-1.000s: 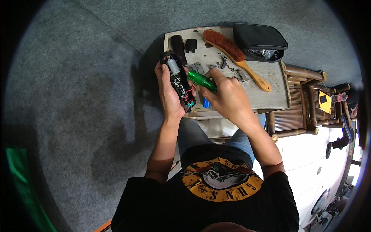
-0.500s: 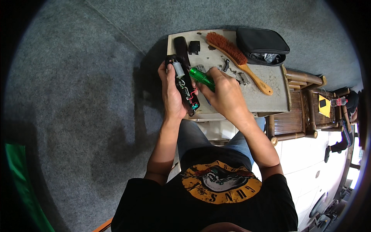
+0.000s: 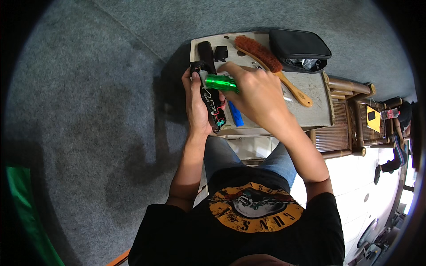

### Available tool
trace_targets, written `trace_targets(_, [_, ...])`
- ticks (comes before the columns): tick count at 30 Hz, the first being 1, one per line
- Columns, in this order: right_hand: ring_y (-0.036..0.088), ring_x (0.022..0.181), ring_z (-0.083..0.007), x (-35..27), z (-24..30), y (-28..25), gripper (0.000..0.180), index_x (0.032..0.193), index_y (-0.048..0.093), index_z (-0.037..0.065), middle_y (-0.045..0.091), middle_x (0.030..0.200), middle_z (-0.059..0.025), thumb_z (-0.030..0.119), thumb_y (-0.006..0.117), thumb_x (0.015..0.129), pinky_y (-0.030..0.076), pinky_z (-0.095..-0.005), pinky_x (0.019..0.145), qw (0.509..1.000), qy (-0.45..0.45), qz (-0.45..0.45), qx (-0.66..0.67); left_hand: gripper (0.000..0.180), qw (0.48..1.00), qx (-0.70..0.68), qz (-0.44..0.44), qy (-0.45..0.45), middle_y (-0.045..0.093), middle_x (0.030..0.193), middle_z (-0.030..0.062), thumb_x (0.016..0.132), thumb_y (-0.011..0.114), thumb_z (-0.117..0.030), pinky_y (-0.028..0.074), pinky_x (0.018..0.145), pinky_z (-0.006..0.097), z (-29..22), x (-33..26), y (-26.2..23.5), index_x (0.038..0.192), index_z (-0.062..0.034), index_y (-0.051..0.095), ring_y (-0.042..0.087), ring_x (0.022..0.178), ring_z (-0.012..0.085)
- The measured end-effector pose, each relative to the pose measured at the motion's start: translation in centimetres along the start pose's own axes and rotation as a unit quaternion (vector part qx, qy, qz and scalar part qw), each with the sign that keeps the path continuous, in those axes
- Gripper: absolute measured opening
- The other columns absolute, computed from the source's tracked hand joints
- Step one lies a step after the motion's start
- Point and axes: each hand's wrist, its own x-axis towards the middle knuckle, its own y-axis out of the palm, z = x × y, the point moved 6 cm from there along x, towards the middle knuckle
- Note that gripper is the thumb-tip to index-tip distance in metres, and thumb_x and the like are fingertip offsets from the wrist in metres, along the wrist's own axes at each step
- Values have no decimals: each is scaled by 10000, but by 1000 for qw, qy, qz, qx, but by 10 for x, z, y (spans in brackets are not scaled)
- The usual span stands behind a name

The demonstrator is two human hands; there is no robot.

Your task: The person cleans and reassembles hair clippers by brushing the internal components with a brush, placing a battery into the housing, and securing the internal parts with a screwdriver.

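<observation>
My left hand (image 3: 195, 105) is closed round an opened black hand-held electric device (image 3: 216, 113), perhaps a hair clipper. A silvery motor, red and pale wires and a green piece show inside it. My right hand (image 3: 259, 95) grips a shiny green cylindrical tool (image 3: 221, 83), its exact kind unclear. The tool's far end lies over the motor area, but I cannot tell whether it touches. Below the right fingers a blue cylinder (image 3: 236, 114) lies on the table. A long dark cover piece (image 3: 205, 54) and a small black part (image 3: 220, 53) rest beyond the device.
A brush (image 3: 257, 52) with reddish bristles and a wooden handle lies across the small table (image 3: 317, 99). Behind it stands a black zip case (image 3: 299, 48), partly unzipped. Bamboo furniture (image 3: 335, 128) is at the right, with another person (image 3: 396, 155) beyond it.
My right hand and the green tool have shifted left, over the motor, and the tool now lies more level. The blue cylinder has come into fuller view; the small metal parts are mostly covered.
</observation>
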Motion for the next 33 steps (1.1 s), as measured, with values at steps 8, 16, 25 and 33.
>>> trace_targets(8, [800, 831, -341, 24, -5, 16, 479, 1266, 776, 102, 818, 952, -129, 155, 878, 801, 626, -457, 711, 991, -124, 35, -21, 388, 999, -17, 40, -10, 640, 886, 76, 1188, 418, -509, 544, 493, 271, 3, 2, 1, 1395, -182, 408, 653, 626, 137])
trace_targets(16, [800, 859, -329, 29, -11, 21, 511, 1219, 775, 20, 820, 1025, -129, 176, 906, 750, 627, -437, 726, 978, -206, 28, -25, 372, 995, -68, 62, -31, 666, 889, 99, 1190, 433, -475, 566, 467, 274, 10, 4, -2, 1441, -201, 444, 681, 634, 169])
trace_targets(25, [796, 883, -331, 33, -13, 14, 566, 1237, 751, 18, 811, 1022, -133, 253, 919, 751, 618, -436, 734, 967, -247, 53, -38, 372, 998, -23, 50, -25, 667, 865, 83, 1189, 443, -470, 562, 453, 276, 7, 3, -1, 1434, -192, 453, 672, 597, 144])
trace_targets(33, [794, 885, -332, 33, -18, 14, 609, 1269, 736, 17, 804, 1057, -125, 291, 910, 754, 619, -434, 731, 966, -250, 50, -44, 392, 999, 13, 32, -39, 648, 844, 67, 1184, 446, -488, 544, 442, 273, 6, 4, 0, 1428, -181, 456, 659, 578, 134])
